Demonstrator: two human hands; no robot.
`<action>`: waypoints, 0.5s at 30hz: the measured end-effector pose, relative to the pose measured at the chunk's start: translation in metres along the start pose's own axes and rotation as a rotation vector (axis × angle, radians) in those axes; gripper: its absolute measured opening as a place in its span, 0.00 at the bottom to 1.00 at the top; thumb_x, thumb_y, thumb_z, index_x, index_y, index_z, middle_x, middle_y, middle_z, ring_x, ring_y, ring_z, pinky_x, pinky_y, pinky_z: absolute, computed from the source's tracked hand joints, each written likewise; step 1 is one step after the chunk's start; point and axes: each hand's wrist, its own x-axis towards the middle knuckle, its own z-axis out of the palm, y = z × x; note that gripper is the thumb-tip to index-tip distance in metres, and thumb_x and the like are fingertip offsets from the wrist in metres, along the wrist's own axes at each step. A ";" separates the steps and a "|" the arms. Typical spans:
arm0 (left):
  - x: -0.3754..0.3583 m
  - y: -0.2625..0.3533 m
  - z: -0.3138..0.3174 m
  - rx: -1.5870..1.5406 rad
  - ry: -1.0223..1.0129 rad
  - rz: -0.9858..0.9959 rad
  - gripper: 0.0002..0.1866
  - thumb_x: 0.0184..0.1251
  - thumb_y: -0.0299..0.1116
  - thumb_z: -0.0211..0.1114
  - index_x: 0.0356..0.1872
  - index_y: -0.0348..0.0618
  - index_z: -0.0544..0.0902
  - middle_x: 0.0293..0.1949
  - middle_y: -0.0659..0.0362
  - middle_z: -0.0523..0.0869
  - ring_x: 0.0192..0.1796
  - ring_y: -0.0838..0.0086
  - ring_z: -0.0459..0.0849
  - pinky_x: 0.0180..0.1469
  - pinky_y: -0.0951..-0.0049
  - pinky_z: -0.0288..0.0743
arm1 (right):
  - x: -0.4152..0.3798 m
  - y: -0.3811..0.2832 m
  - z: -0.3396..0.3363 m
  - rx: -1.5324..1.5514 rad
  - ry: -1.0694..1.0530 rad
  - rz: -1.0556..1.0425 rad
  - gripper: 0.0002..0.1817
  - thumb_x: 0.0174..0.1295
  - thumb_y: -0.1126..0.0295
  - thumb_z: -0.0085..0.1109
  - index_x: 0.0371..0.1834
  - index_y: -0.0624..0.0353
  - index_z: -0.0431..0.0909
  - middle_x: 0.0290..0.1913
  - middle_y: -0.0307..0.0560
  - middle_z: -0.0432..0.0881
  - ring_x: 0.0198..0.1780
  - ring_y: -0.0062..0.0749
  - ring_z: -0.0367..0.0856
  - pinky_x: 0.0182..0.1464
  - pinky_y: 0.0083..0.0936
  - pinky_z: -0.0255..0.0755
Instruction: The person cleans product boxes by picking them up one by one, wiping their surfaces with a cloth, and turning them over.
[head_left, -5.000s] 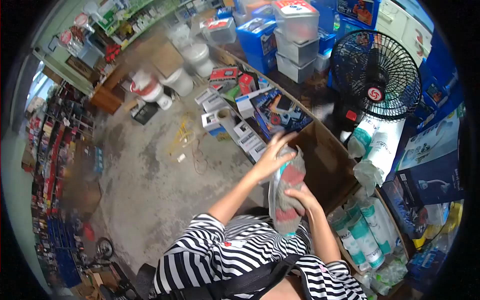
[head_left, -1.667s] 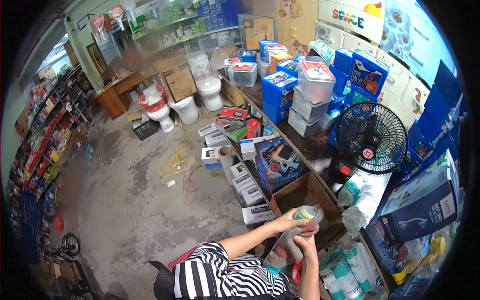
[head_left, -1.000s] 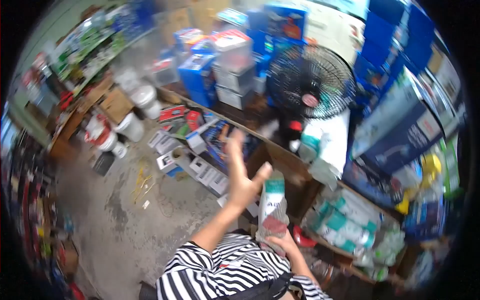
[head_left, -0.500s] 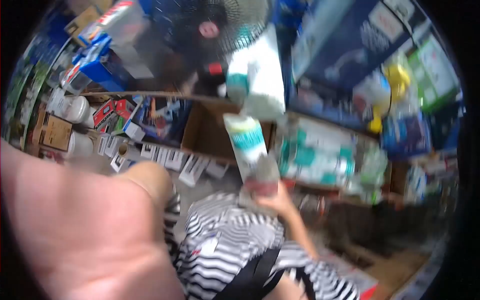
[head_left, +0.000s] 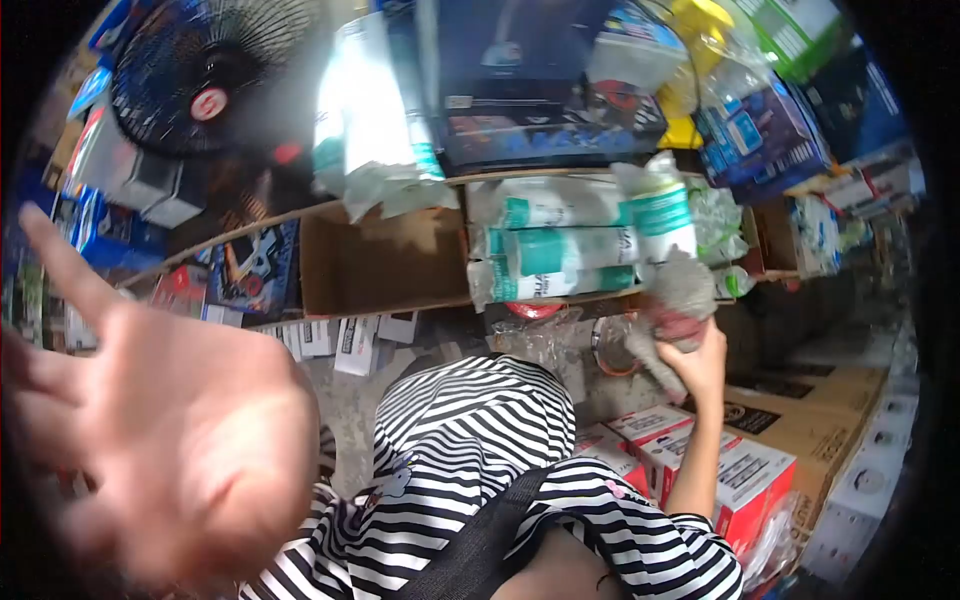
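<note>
My left hand (head_left: 200, 410) is raised close to the camera on the left, palm showing and fingers spread, holding nothing. On the right, my right hand (head_left: 700, 358) is closed around a crumpled grey cloth (head_left: 685, 290) with a reddish patch. A white-and-teal plastic-wrapped package (head_left: 661, 212) stands up just beyond the cloth; its lower end is hidden, and it appears gripped together with the cloth. Similar wrapped packages (head_left: 570, 250) lie stacked in a carton section to the left of it.
A cardboard compartment (head_left: 385, 265) lies left of the stacked packages. Behind it stand a black fan (head_left: 208, 104) and more wrapped packages (head_left: 370, 110). Red-and-white boxes (head_left: 715, 470) and brown cartons (head_left: 800, 420) are low on the right. A yellow object (head_left: 690, 70) stands at the back.
My right hand has moved right with the cloth and the wrapped package, from in front of the cardboard compartment to beyond the stacked packages. The view has turned right. My left hand's fingers now show.
</note>
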 end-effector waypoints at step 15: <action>-0.163 0.071 -0.085 0.456 -0.553 -1.236 0.19 0.64 0.26 0.56 0.58 0.40 0.74 0.62 0.55 0.70 0.63 0.68 0.67 0.64 0.68 0.59 | 0.110 0.210 -0.062 -1.285 -0.278 0.366 0.19 0.41 0.58 0.71 0.36 0.55 0.85 0.41 0.48 0.86 0.44 0.39 0.85 0.43 0.36 0.80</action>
